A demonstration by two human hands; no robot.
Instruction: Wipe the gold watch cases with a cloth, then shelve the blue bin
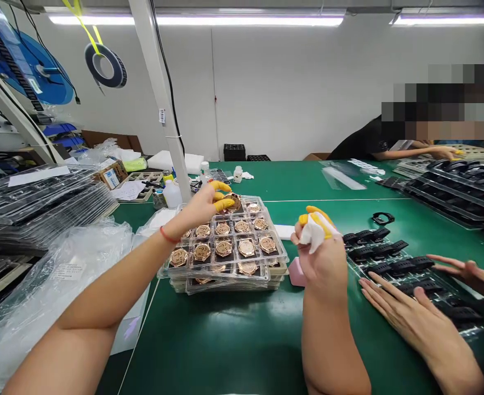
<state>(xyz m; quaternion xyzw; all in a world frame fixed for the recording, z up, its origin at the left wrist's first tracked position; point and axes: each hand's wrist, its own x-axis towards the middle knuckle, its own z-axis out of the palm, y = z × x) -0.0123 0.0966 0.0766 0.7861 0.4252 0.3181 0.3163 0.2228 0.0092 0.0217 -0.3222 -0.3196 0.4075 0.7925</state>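
With yellow finger cots on its fingertips, my left hand [204,207] pinches a round gold-rimmed watch case [234,203] at the back of a clear plastic tray [277,247]. Several rose-gold watch cases [224,248] sit in the tray's square pockets, and more trays are stacked beneath it. My right hand [322,260], also in yellow finger cots, is raised to the right of the stack. Its fingers are closed around a crumpled white wipe [313,233]. Just left of my right wrist, a pink block [296,272] stands on the green table [225,340].
At right, another person's hands [420,323] rest by a tray of black watches [402,267]. A black strap loop [383,218] lies behind it. Plastic bags [73,274] and stacked trays [61,208] crowd the left. A metal post [159,93] rises behind my left hand.
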